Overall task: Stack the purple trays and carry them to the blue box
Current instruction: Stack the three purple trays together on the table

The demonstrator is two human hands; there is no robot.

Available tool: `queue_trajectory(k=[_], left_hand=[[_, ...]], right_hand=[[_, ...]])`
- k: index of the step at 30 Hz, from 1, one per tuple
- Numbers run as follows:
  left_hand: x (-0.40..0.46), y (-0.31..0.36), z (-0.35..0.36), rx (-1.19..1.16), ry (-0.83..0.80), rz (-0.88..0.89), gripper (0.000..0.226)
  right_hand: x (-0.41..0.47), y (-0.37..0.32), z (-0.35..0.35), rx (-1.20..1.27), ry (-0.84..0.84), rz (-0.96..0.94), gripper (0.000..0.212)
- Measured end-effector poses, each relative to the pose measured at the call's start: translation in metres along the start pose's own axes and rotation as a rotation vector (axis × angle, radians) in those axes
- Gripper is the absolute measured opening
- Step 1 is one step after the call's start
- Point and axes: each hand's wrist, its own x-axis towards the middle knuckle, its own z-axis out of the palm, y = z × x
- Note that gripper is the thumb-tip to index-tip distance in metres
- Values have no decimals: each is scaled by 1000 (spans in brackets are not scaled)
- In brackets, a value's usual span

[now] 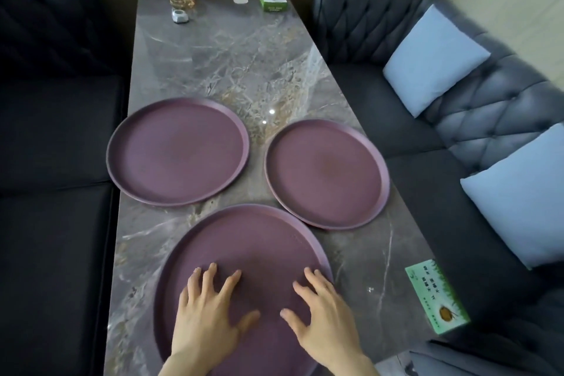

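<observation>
Currently both hands lie spread, palms down, over the near tray (pixel 244 241): left hand (pixel 204 319) beside right hand (pixel 324 320), neither gripping anything. Two more trays sit unstacked beyond the fingertips, left tray (pixel 178 152) and right tray (pixel 326 173), apart on the table (pixel 232 55).

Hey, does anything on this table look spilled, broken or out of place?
Nothing spilled or broken. The left tray overhangs the table's left edge a little, and the green box sits at the right edge. The other two trays lie flat, with both open hands over the near tray.
</observation>
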Motion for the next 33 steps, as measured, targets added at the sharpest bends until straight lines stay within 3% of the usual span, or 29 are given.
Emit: queue_trajectory(k=[2,4,9,12,15,22,25,28,33], left_hand=[[22,8,-20,1,64,21,45],[50,20,-44,-112,89,-60,35],[137,62,-77,-542,166,-291,22],[189,77,-84,-645,163,-331,31],[231,90,-82,-669,156,-373,47],[282,122,-66,-688,82,-568,89],[291,128,-60,-682,92,-616,90],[297,126,-62,-832,123,-639,88],[281,122,-78,-903,234,-591,63]], right_hand=[[19,8,-24,76,83,137,36],[42,25,-46,167,132,292,23],[108,92,-96,328,249,579,31],[150,129,-123,424,298,664,18],[189,159,-139,475,274,736,19],[253,185,-141,455,171,715,51],[265,184,-138,415,130,703,59],[269,180,-137,364,122,681,62],[263,170,-143,325,147,710,64]])
